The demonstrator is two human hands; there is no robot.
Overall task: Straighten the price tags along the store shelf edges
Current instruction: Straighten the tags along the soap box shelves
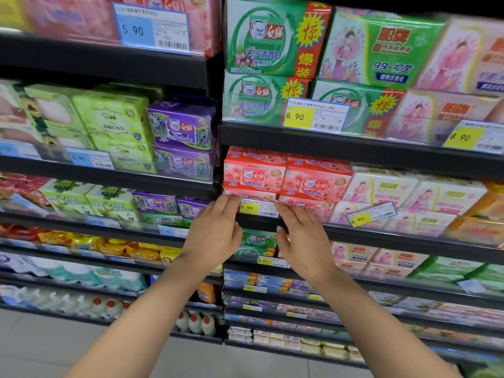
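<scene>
Here: yellow 8.90 price tag (258,208) on black shelf edge (381,236), flanked by left hand (215,230) and right hand (301,241), both with straight fingers touching its ends.

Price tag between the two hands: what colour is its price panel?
Yellow, on the price tag; head view shows it.

Single head-worn wide-angle view, facing forward and slightly down, close to stocked store shelves (354,148)
</scene>
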